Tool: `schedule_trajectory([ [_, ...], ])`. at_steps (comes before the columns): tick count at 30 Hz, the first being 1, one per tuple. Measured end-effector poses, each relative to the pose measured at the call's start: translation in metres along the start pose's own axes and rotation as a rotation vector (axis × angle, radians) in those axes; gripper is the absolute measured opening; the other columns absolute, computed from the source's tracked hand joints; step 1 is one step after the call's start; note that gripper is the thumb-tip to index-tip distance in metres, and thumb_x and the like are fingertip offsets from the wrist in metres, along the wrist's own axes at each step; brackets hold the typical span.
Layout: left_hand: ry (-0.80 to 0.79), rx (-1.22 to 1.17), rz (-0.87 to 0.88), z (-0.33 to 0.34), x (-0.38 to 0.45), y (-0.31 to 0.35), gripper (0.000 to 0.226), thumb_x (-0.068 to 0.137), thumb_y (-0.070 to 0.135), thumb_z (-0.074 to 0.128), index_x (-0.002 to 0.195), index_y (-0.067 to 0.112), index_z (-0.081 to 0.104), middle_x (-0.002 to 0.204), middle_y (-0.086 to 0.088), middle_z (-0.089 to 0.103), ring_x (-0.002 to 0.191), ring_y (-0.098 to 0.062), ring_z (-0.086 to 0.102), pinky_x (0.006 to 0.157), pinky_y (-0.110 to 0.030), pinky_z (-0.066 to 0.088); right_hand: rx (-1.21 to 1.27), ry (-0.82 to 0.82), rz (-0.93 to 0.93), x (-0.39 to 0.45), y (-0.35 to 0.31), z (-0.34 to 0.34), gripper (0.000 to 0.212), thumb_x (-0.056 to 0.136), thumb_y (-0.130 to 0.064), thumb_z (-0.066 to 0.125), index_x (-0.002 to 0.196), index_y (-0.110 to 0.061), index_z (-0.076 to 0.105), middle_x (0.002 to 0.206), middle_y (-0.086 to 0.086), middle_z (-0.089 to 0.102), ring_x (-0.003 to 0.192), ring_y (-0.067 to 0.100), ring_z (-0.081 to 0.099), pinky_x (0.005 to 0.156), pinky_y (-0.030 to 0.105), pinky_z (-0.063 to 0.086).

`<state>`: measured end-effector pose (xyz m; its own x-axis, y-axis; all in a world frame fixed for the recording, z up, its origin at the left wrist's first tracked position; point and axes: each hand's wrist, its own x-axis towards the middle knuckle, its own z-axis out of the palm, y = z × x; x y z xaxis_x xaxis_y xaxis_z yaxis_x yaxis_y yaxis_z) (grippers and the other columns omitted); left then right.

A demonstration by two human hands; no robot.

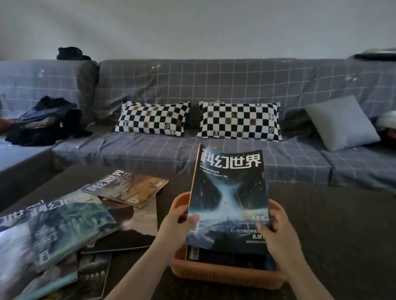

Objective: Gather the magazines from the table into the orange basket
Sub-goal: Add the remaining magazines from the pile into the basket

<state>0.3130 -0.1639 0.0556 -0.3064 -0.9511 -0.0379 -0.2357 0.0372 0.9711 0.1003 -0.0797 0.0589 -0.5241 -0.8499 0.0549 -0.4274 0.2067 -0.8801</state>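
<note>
The upright magazine [229, 200] in my grip fills the orange basket [227, 276] mouth. Loose magazines [51, 230] crowd the tabletop [344, 248] to my left; its right side lies open.

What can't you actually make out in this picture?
- Head view: the orange basket contents, mostly hidden by the held magazine.
- The magazine's lower corners, covered by the left hand and right hand.
- Magazine pile: count unclear, overlapping and cut by the left edge.
</note>
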Motion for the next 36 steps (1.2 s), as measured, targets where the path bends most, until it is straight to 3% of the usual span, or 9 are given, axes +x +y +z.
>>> schedule_trajectory([
  [3,0.082,0.196,0.086,0.009,-0.001,-0.004,0.035,0.089,0.024,0.067,0.122,0.029,0.057,0.098,0.025,0.061,0.086,0.001,0.062,0.070,-0.015,0.049,-0.101,0.104,-0.002,-0.003,0.009,0.002,0.023,0.089,-0.023,0.060,0.110,-0.024,0.051,0.084,-0.006,0.063,0.062,0.012,0.062,0.052,0.030,0.050],
  [5,0.139,0.258,0.154,0.014,-0.004,-0.007,0.049,0.084,0.020,0.072,0.129,0.027,0.054,0.110,0.029,0.055,0.101,-0.003,0.061,0.085,-0.026,0.053,-0.106,0.151,-0.007,-0.005,0.013,0.002,0.025,0.088,-0.022,0.061,0.112,-0.023,0.053,0.081,-0.011,0.058,0.061,0.007,0.057,0.049,0.023,0.043],
  [13,0.269,0.433,0.107,0.018,-0.023,-0.008,0.053,0.083,0.026,0.074,0.132,0.020,0.056,0.129,0.002,0.054,0.109,-0.016,0.057,0.096,-0.034,0.050,-0.252,0.130,0.012,-0.014,0.018,-0.001,0.021,0.084,-0.018,0.066,0.103,-0.019,0.057,0.101,-0.003,0.043,0.072,0.004,0.049,0.060,0.017,0.037],
  [17,0.236,0.419,0.029,0.015,-0.021,-0.009,0.050,0.088,0.031,0.066,0.135,0.020,0.051,0.134,0.000,0.050,0.111,-0.015,0.056,0.091,-0.026,0.047,-0.303,0.040,-0.003,-0.011,0.021,-0.004,0.017,0.083,-0.025,0.067,0.084,-0.024,0.050,0.090,-0.004,0.048,0.061,0.003,0.050,0.047,0.017,0.034],
  [19,0.166,0.435,-0.045,0.017,-0.010,-0.006,0.045,0.091,0.042,0.059,0.130,0.021,0.053,0.112,0.006,0.064,0.092,-0.005,0.064,0.075,-0.021,0.052,-0.212,-0.026,0.019,-0.002,0.017,-0.006,0.020,0.085,-0.035,0.063,0.088,-0.027,0.045,0.078,-0.010,0.053,0.061,0.000,0.050,0.048,0.018,0.035],
  [22,0.007,0.237,-0.202,0.019,0.012,-0.001,0.034,0.092,0.048,0.055,0.113,0.022,0.061,0.082,0.013,0.070,0.070,0.004,0.064,0.055,-0.014,0.042,0.125,-0.249,0.221,0.021,0.007,-0.009,0.031,0.084,-0.044,0.062,0.103,-0.019,0.058,0.092,0.000,0.068,0.082,0.014,0.063,0.068,0.029,0.048],
  [26,-0.131,-0.078,-0.321,0.017,0.041,-0.001,0.055,0.075,0.045,0.076,0.117,0.012,0.063,0.095,-0.002,0.076,0.090,-0.021,0.072,0.088,-0.035,0.053,0.414,-0.378,0.351,0.047,0.008,-0.007,0.047,0.065,-0.038,0.078,0.101,-0.010,0.068,0.093,0.012,0.074,0.092,0.032,0.068,0.096,0.047,0.046],
  [32,-0.109,-0.337,-0.203,0.016,0.051,-0.015,0.055,0.055,0.031,0.085,0.103,0.023,0.061,0.085,0.000,0.077,0.078,-0.021,0.075,0.058,-0.024,0.057,0.457,-0.311,0.216,0.054,0.014,0.003,0.039,0.060,-0.046,0.076,0.091,-0.025,0.067,0.080,-0.001,0.075,0.073,0.021,0.072,0.071,0.033,0.050],
  [36,-0.062,-0.365,-0.084,0.015,0.047,-0.007,0.079,0.043,0.037,0.090,0.114,0.025,0.059,0.099,-0.003,0.075,0.088,-0.025,0.073,0.067,-0.031,0.060,0.560,-0.171,-0.004,0.046,0.010,-0.001,0.025,0.060,-0.039,0.078,0.082,-0.032,0.069,0.085,-0.005,0.074,0.078,0.016,0.071,0.067,0.028,0.054],
])
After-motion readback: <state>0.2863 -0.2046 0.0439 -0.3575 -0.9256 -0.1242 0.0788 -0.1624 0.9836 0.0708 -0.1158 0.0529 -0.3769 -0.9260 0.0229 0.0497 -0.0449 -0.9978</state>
